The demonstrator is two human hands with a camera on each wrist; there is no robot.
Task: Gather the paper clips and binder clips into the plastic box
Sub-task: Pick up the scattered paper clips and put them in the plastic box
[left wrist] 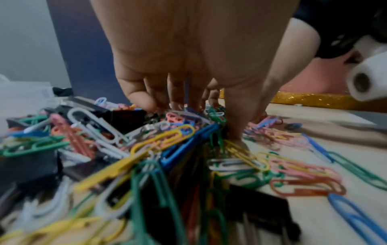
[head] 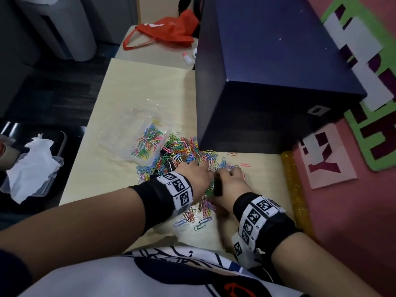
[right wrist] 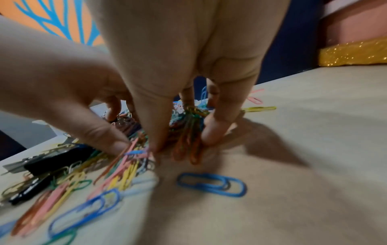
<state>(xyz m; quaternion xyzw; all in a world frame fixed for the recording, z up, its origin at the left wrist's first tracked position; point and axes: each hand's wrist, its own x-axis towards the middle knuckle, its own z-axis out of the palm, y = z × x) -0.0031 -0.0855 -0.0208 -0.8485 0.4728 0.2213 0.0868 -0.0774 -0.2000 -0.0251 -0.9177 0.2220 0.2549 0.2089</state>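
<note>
A heap of coloured paper clips (head: 184, 151) mixed with black binder clips (left wrist: 257, 203) lies on the pale table (head: 137, 86). Just left of the heap sits the clear plastic box (head: 120, 133), with some paper clips in it. Both hands meet at the heap's near right side. My left hand (head: 197, 170) curls its fingers (left wrist: 173, 99) and thumb down into the clips. Beside it, my right hand (head: 231, 179) pinches a bunch of paper clips (right wrist: 188, 132) between thumb and fingers. A black binder clip (head: 217, 187) shows between the hands. Loose paper clips (right wrist: 211, 184) lie scattered nearer me.
A large dark blue box (head: 267, 82) stands right behind the heap. A gold glitter strip (head: 293, 189) runs along the table's right edge by a pink wall. A red bag (head: 167, 31) and small white bottle (head: 188, 58) lie far back. A tray with tissue (head: 32, 168) sits left.
</note>
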